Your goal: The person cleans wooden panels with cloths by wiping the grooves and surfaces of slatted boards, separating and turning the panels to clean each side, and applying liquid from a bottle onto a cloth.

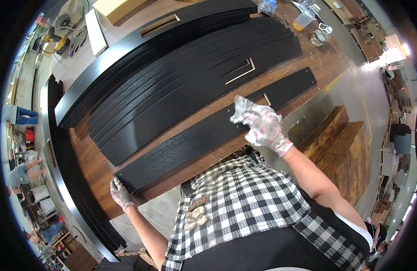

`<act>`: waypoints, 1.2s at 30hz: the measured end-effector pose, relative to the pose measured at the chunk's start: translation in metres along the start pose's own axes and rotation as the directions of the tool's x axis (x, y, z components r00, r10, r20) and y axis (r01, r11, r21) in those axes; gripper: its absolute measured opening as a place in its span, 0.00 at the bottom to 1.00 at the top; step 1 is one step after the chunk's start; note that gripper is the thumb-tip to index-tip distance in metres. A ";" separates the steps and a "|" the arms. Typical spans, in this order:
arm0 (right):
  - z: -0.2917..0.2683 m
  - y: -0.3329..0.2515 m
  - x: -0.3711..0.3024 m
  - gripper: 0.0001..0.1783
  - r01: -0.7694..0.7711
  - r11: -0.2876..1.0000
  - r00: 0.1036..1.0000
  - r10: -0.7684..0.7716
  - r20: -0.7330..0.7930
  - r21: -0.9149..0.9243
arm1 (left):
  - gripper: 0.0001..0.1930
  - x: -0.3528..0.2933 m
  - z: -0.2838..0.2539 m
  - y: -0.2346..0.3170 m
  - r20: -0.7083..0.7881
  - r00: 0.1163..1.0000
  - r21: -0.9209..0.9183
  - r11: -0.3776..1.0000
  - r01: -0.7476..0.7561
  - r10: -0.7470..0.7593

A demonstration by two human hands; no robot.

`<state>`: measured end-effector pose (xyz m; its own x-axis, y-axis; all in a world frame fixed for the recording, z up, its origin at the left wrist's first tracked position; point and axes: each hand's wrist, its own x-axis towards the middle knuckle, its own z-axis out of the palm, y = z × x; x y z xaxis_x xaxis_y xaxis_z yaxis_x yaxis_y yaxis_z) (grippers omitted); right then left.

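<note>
A long black board (181, 147) lies along the near edge of the wooden table, with a rectangular cutout toward its right and small holes. My left hand (121, 194), in a patterned work glove, grips the board's left end, its fingers at the corner. Over the right half, beside the cutout, my right hand (267, 130) is closed on a crumpled pale rag (242, 108). Whether the rag touches the surface is hard to tell. Just beyond lies a fanned row of black boards (172, 92), one with an L-shaped opening showing.
More black boards are stacked at the far side (204, 16) and at the left (66, 167). A bottle of amber liquid (306, 18) and a clear jar (321, 35) stand at the far right. Brown wooden planks (339, 149) are stacked right of me. People are at the left.
</note>
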<state>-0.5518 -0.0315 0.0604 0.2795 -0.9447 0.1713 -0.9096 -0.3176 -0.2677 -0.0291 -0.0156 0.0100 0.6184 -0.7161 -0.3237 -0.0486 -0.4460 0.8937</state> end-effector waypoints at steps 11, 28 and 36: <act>0.004 -0.018 -0.002 0.15 -0.233 0.942 0.971 0.240 0.003 0.242 | 0.15 -0.071 0.155 0.063 0.501 0.467 0.331 0.338 -0.881 0.728; -0.032 0.117 -0.036 0.13 -0.605 0.753 0.796 0.583 -0.166 -0.260 | 0.10 -0.097 0.185 0.068 0.634 0.348 0.203 0.286 -0.936 0.690; -0.019 0.074 -0.009 0.21 -0.517 0.843 0.837 0.534 -0.116 0.150 | 0.10 -0.101 0.175 0.069 0.653 0.368 0.237 0.283 -0.930 0.662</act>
<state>-0.6276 -0.0445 0.0571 -0.2874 -0.9514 0.1105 -0.8652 0.2084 -0.4561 -0.2322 -0.0680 0.0500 -0.3167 -0.9092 0.2703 -0.7744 0.4124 0.4799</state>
